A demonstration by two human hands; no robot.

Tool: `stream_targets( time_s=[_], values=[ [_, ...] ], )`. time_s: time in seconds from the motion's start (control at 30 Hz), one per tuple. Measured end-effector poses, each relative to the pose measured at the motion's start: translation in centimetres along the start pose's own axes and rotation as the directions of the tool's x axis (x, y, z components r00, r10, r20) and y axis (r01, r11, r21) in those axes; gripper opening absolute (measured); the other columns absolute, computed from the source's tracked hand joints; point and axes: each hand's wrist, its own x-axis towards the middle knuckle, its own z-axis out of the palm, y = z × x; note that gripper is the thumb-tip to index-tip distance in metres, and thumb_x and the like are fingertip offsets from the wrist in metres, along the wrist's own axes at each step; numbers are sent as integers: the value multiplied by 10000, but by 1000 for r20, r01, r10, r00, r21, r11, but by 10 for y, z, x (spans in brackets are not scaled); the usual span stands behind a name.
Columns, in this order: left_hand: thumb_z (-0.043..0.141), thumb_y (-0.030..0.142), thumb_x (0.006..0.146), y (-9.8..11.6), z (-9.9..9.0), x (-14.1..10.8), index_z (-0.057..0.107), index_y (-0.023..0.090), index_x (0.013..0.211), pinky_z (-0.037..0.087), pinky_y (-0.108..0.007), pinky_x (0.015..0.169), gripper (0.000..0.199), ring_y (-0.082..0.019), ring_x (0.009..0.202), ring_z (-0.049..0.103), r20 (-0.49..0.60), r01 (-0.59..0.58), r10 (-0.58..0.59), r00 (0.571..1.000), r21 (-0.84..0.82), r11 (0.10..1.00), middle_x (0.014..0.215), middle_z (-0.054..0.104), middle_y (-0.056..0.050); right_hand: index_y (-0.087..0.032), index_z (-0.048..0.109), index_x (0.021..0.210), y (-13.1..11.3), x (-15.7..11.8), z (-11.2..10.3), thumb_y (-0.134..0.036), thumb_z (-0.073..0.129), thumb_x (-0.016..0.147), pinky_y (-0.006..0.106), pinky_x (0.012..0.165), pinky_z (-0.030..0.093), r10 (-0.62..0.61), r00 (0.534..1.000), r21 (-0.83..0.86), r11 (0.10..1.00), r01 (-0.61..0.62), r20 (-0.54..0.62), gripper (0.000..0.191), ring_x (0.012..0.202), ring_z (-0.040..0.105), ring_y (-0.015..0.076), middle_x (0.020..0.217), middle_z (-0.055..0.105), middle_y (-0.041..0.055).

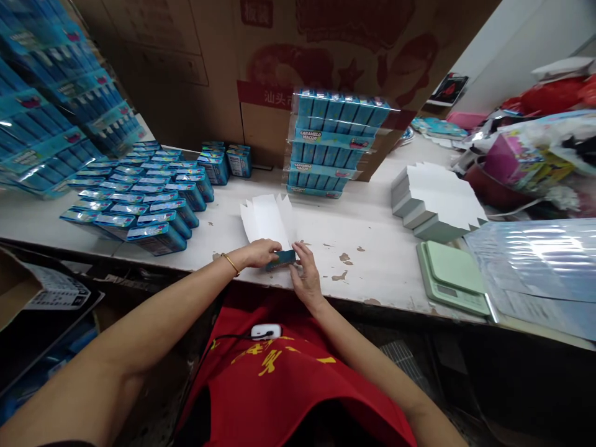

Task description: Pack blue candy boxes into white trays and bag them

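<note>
A white card piece (266, 218) with raised, notched sides lies near the table's front edge, its near end a blue strip (280, 260). My left hand (261, 252) has its fingers closed on the left part of that strip. At the strip's right end, my right hand (306, 273) pinches the card between thumb and fingers. Left of the card stand rows of small blue boxes (157, 233). Behind it rises a stack of clear-wrapped display packs (321, 146) filled with blue boxes.
A stack of white card blanks (437, 195) lies to the right, behind a pale green scale (451, 276). Clear plastic sheets (544, 261) cover the far right. A large brown carton (209, 74) stands behind. More wrapped packs (51, 118) rise at the left.
</note>
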Motion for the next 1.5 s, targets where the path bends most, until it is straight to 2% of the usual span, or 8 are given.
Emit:
stream_targets(
  time_s=[0.1,0.5,0.7,0.83,1.0,1.17,1.33,1.5],
  values=[
    [445,229,759,0,-2,1,611,182,948,391,-207,666,256,-145,790,549,17,3,-3,1000,-22,1000,894,638,-33,-263,370,1298,0,0,1,-59,392,786,424,1048,291,0,1000,-9,1000,0,19,552,1249,315,189,1340,358,48],
    [409,237,788,-10,-3,-5,614,159,769,342,-190,562,220,-111,616,488,8,-95,95,995,78,992,685,604,-18,-244,322,1314,0,-6,9,-88,364,784,330,853,494,130,991,94,987,-130,12,554,1224,345,197,1329,326,95],
    [382,282,833,-13,-2,-5,609,195,810,355,-188,582,244,-116,669,532,-6,-40,41,999,116,992,736,624,-5,-229,326,1306,-3,-8,11,-111,387,791,338,882,482,135,990,124,982,-140,51,532,1247,309,200,1339,303,97],
    [438,275,811,-10,7,-1,592,194,963,390,-219,636,231,-158,774,574,-103,106,-90,991,164,981,862,639,-53,-235,333,1305,-5,-5,14,-109,393,776,355,861,493,155,987,149,976,-158,32,547,1181,393,206,1323,331,101],
    [404,252,823,-3,18,-9,620,209,942,414,-266,710,250,-205,926,564,-194,115,-74,978,209,971,997,617,-87,-240,343,1306,-3,-4,17,-105,401,763,373,897,468,163,987,181,970,-161,5,562,1176,394,206,1323,342,93],
    [518,425,756,5,17,-21,638,240,956,424,-282,733,298,-217,894,589,-93,108,-89,992,224,969,933,654,-85,-236,315,1325,0,-5,22,-95,385,747,376,900,462,177,984,178,968,-176,8,599,1191,378,205,1330,327,94],
    [496,214,724,8,12,-12,651,268,947,426,-276,696,277,-211,852,603,-1,155,-161,987,270,950,937,662,-78,-223,320,1317,-3,0,22,-92,380,737,373,921,447,163,986,135,977,-164,16,598,1204,364,199,1330,321,97],
    [572,195,617,11,5,1,674,278,921,432,-259,641,331,-202,759,608,157,136,-178,971,248,959,884,682,-56,-204,369,1284,1,1,19,-101,410,723,383,975,390,169,985,124,977,-173,48,573,1246,309,197,1322,338,99]
  ],
)
